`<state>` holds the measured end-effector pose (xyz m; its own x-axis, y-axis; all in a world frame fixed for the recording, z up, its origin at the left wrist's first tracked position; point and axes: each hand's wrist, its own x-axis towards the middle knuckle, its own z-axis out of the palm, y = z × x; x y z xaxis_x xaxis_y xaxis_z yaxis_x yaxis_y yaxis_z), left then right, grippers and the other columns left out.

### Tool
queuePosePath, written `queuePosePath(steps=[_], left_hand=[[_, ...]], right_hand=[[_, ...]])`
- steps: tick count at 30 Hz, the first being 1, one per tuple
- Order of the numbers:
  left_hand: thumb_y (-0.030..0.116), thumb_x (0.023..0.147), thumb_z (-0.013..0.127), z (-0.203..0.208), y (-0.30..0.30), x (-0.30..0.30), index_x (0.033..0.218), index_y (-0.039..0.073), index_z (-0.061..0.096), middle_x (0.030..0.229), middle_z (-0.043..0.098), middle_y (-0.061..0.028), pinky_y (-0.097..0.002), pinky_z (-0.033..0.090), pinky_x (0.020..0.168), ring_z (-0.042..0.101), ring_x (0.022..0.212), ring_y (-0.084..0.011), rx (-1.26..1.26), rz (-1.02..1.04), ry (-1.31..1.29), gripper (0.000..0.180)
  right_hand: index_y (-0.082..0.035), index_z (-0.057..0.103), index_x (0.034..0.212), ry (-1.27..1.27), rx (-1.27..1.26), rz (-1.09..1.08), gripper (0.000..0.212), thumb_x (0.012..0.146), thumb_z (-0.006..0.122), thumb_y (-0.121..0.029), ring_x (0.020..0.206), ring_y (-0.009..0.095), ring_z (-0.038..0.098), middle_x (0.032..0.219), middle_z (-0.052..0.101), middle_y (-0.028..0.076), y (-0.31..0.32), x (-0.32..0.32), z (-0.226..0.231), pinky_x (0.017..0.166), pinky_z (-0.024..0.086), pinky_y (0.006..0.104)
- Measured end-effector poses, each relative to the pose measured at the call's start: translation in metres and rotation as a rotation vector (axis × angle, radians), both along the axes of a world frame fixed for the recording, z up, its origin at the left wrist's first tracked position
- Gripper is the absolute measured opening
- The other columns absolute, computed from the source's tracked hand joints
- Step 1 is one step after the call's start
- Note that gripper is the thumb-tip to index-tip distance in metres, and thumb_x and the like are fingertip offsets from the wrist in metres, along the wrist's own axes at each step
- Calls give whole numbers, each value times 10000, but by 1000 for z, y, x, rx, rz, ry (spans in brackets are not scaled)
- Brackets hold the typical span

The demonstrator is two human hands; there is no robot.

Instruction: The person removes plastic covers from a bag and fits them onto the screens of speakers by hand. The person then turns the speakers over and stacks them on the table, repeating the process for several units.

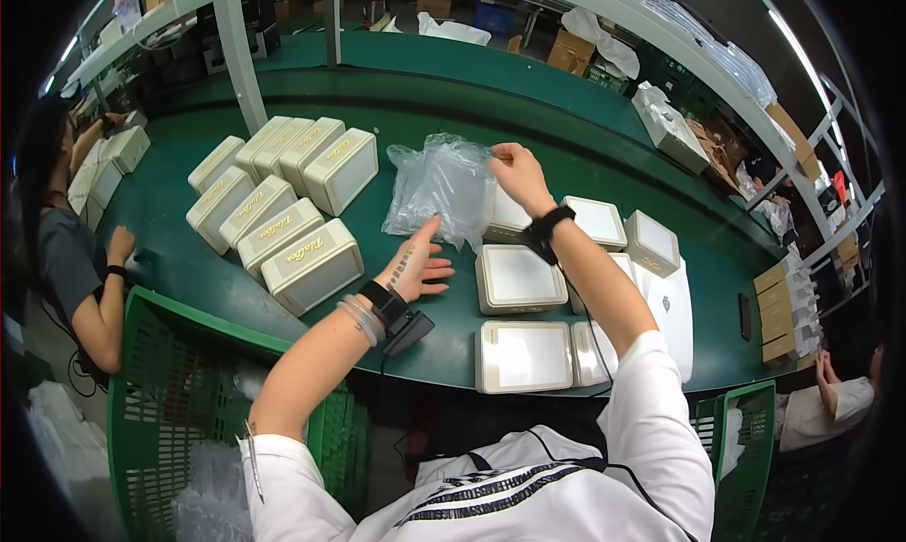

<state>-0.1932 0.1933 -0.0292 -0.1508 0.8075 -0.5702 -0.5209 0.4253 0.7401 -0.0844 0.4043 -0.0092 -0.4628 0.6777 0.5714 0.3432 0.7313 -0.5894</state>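
A clear, crinkled plastic bag (436,188) lies on the green tabletop in front of me; whether anything is inside cannot be made out. My right hand (521,177) has its thumb and fingers pinched at the bag's upper right edge. Just below the bag is my left hand (417,266), palm turned inward and fingers spread, with nothing in it. To its left several cream boxes (312,266) with gold lettering stand on edge in rows. Under and beside my right forearm are more cream boxes (522,278), most lying with a pale panel facing up.
Green plastic crates (151,391) stand at the table's near edge, left and right. A metal frame post (236,51) rises behind the standing boxes. A person (80,250) works at the far left; another person's hands (827,380) show at right, near stacked cartons (776,306).
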Motion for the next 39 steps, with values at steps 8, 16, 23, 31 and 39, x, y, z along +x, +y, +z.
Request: queuePosePath(steps=[8, 16, 23, 31, 39], left_hand=[[722, 789, 564, -13, 25, 5, 1399, -24, 322, 1360, 437, -194, -483, 379, 988, 505, 1186, -304, 20, 48, -67, 994], [536, 912, 556, -26, 10, 24, 1341, 82, 427, 1290, 524, -93, -440, 414, 943, 534, 1147, -245, 146, 195, -117, 638], [356, 985, 512, 30, -54, 38, 1328, 78, 448, 1243, 573, -63, -371, 461, 941, 563, 1132, -191, 598, 227, -219, 445], [250, 1000, 476, 72, -85, 93, 1339, 21, 438, 1256, 576, -98, -364, 464, 974, 569, 1133, -225, 752, 17, -415, 411], [221, 1000, 478, 90, -117, 161, 1345, 11, 435, 1280, 563, -113, -370, 458, 982, 564, 1148, -226, 923, 119, -225, 406]], right_hand=[[8, 636, 989, -299, -490, 151, 216, 878, 652, -176, 921, 153, 626, 971, 685, 102, 3, -7, 3, 789, 476, 263], [-35, 613, 1037, 152, -784, 617, 219, 908, 661, -204, 908, 119, 624, 987, 679, 65, -44, 9, 47, 834, 478, 274], [-100, 436, 1346, 450, -496, 835, 542, 899, 659, -310, 1147, 201, 549, 1289, 541, 155, -73, 60, 97, 984, 432, 359], [-175, 111, 1530, 604, -916, 1353, 1076, 731, 791, -412, 1368, 295, 357, 1526, 280, 164, -127, 92, 128, 1088, 340, 433], [-23, 268, 1473, -605, -656, 1336, 961, 720, 831, -220, 1346, 212, 374, 1478, 375, 119, -163, 186, 87, 1111, 309, 369]])
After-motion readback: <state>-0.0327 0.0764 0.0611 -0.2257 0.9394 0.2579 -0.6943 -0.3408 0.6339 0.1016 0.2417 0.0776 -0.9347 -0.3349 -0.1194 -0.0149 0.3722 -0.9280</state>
